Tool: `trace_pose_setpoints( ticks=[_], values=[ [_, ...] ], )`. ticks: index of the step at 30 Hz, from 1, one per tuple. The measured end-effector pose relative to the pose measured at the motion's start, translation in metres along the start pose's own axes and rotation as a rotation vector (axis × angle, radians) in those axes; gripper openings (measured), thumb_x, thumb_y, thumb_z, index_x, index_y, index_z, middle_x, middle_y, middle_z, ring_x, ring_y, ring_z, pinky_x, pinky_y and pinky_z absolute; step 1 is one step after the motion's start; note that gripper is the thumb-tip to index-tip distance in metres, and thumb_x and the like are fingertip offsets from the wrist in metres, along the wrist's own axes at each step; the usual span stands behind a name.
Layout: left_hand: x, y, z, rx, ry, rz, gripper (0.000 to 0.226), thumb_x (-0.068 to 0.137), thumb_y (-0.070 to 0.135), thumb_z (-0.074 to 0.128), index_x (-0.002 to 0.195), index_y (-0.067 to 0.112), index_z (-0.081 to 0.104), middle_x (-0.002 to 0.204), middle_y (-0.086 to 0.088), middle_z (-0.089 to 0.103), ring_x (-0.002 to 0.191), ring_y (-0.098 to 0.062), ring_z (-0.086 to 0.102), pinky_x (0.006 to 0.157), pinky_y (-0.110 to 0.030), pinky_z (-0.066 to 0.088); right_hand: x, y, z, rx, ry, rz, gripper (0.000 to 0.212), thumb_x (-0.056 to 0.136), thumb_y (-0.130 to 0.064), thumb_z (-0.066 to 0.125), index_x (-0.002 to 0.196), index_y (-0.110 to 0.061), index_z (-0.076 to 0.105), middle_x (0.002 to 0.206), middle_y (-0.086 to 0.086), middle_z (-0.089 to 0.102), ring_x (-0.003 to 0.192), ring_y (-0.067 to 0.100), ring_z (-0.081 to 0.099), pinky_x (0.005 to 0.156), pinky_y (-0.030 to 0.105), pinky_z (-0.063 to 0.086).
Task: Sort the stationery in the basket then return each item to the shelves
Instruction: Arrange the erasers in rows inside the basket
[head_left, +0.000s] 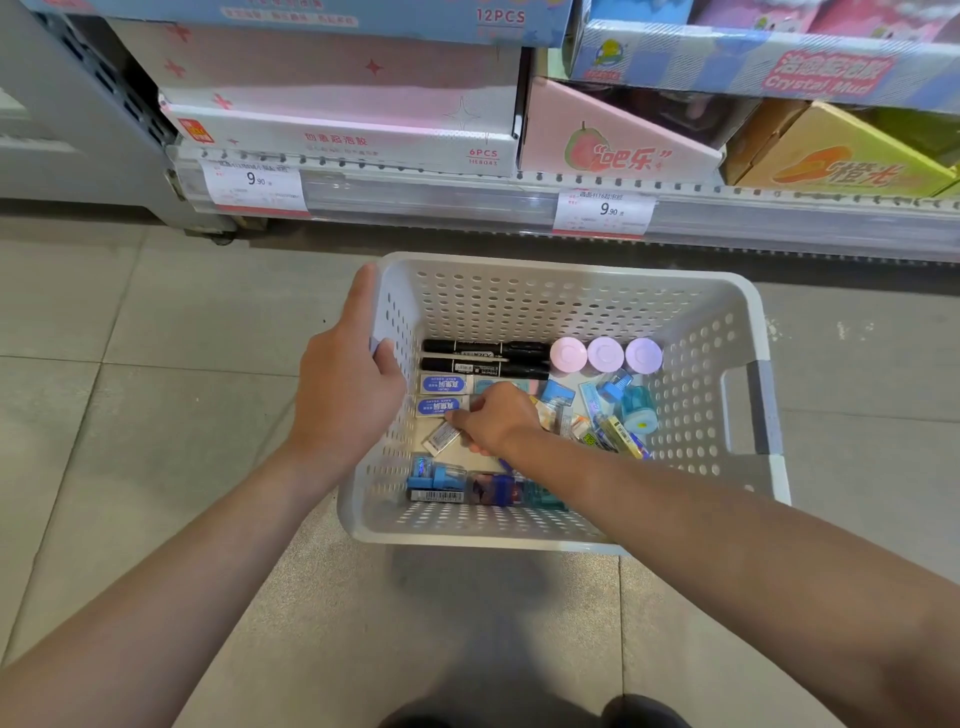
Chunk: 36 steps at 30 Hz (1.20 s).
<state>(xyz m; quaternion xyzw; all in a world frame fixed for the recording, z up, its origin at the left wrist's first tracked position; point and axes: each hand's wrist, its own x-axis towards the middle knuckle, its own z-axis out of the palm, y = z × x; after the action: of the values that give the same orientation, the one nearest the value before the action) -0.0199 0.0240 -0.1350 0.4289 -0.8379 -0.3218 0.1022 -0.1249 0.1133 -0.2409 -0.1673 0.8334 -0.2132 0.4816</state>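
A white perforated basket (748, 395) stands on the tiled floor below the shelf. My left hand (345, 384) grips its left rim. My right hand (493, 418) reaches inside, its fingertips on a white eraser (442, 437) that lies tilted on the basket floor. Two blue-labelled erasers (441, 395) lie side by side just behind it. Along the far wall lie two black markers (485, 357) and three round pastel lids (605, 355). Correction tapes and small packs (618, 415) are piled at the right. Blue sharpeners (462, 486) line the near wall.
The bottom shelf (467, 195) runs across the top with two 9.90 price tags. On it stand a pink and white box (337, 119), a pink guava box (613, 135) and a yellow box (841, 156). Grey floor tiles surround the basket.
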Motion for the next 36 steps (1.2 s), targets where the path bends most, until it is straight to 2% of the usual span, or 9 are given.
trace_pose_setpoints(
  ticks=[3, 6, 10, 14, 21, 27, 31, 34, 36],
  values=[
    [0.000, 0.001, 0.000, 0.009, -0.001, 0.003, 0.066, 0.095, 0.005, 0.049, 0.151, 0.022, 0.018, 0.063, 0.008, 0.042, 0.051, -0.008, 0.044, 0.047, -0.013, 0.028, 0.002, -0.002, 0.001, 0.027, -0.014, 0.030, 0.036, 0.088, -0.035, 0.062, 0.088, -0.001, 0.070, 0.078, 0.010, 0.074, 0.061, 0.014, 0.062, 0.074, 0.033, 0.058],
    [0.000, 0.000, 0.000, 0.006, -0.006, 0.006, 0.065, 0.095, 0.005, 0.049, 0.151, 0.022, 0.019, 0.072, 0.001, 0.047, 0.053, -0.008, 0.044, 0.048, -0.013, 0.030, -0.001, -0.005, 0.000, 0.132, -0.081, 0.108, 0.034, 0.090, -0.032, 0.061, 0.094, 0.002, 0.068, 0.074, 0.010, 0.069, 0.043, 0.009, 0.054, 0.053, 0.022, 0.052],
    [0.000, 0.000, 0.000, -0.008, -0.013, 0.013, 0.066, 0.095, 0.005, 0.049, 0.151, 0.023, 0.019, 0.085, -0.004, 0.052, 0.056, -0.010, 0.045, 0.048, -0.015, 0.033, 0.001, -0.003, 0.001, 0.133, -0.101, 0.114, 0.035, 0.090, -0.032, 0.061, 0.094, 0.002, 0.068, 0.062, 0.004, 0.063, 0.028, 0.001, 0.048, 0.045, 0.016, 0.047],
    [0.000, 0.000, 0.000, -0.006, -0.011, 0.030, 0.066, 0.096, 0.006, 0.049, 0.151, 0.024, 0.018, 0.090, -0.009, 0.057, 0.056, -0.009, 0.047, 0.048, -0.013, 0.032, 0.005, -0.001, 0.000, 0.099, -0.098, 0.105, 0.038, 0.091, -0.035, 0.058, 0.085, 0.000, 0.068, 0.061, 0.003, 0.064, 0.043, 0.008, 0.053, 0.055, 0.021, 0.052],
    [0.000, -0.002, 0.002, 0.002, -0.002, 0.052, 0.066, 0.096, 0.007, 0.050, 0.150, 0.025, 0.018, 0.118, -0.016, 0.060, 0.067, -0.013, 0.055, 0.051, -0.014, 0.039, 0.012, -0.001, 0.004, -0.065, -0.068, 0.042, 0.038, 0.092, -0.039, 0.055, 0.086, -0.004, 0.067, 0.066, 0.004, 0.068, 0.047, 0.009, 0.054, 0.070, 0.028, 0.055],
    [0.000, -0.003, 0.002, 0.004, 0.010, 0.048, 0.066, 0.096, 0.007, 0.050, 0.150, 0.025, 0.018, 0.104, -0.007, 0.060, 0.063, -0.012, 0.055, 0.050, -0.015, 0.039, 0.007, -0.009, -0.006, -0.297, -0.137, -0.057, 0.045, 0.094, -0.044, 0.048, 0.066, -0.010, 0.056, 0.058, 0.002, 0.061, 0.047, 0.011, 0.053, 0.077, 0.031, 0.056],
    [0.000, -0.003, 0.001, 0.000, 0.021, 0.043, 0.065, 0.095, 0.005, 0.049, 0.151, 0.021, 0.019, 0.067, -0.003, 0.052, 0.052, -0.012, 0.050, 0.047, -0.019, 0.036, 0.004, -0.025, -0.040, -0.335, -0.333, -0.040, 0.024, 0.095, -0.018, 0.054, 0.087, 0.003, 0.063, 0.073, 0.012, 0.067, 0.047, 0.012, 0.056, 0.066, 0.028, 0.057],
    [0.001, -0.003, 0.000, -0.011, 0.011, 0.043, 0.065, 0.095, 0.005, 0.048, 0.152, 0.020, 0.018, 0.062, -0.004, 0.051, 0.051, -0.012, 0.050, 0.047, -0.020, 0.039, -0.005, -0.035, -0.080, -0.315, -0.366, -0.141, 0.015, 0.095, -0.004, 0.049, 0.090, 0.002, 0.062, 0.063, 0.007, 0.059, 0.041, 0.006, 0.053, 0.042, 0.014, 0.047],
    [0.001, -0.002, 0.000, -0.025, 0.003, 0.040, 0.066, 0.096, 0.005, 0.048, 0.152, 0.020, 0.018, 0.063, -0.007, 0.053, 0.051, -0.014, 0.051, 0.048, -0.025, 0.044, -0.010, -0.037, -0.101, -0.423, -0.331, -0.272, 0.016, 0.094, -0.006, 0.050, 0.098, 0.000, 0.065, 0.071, 0.004, 0.062, 0.053, 0.006, 0.058, 0.046, 0.011, 0.047]
  ],
)
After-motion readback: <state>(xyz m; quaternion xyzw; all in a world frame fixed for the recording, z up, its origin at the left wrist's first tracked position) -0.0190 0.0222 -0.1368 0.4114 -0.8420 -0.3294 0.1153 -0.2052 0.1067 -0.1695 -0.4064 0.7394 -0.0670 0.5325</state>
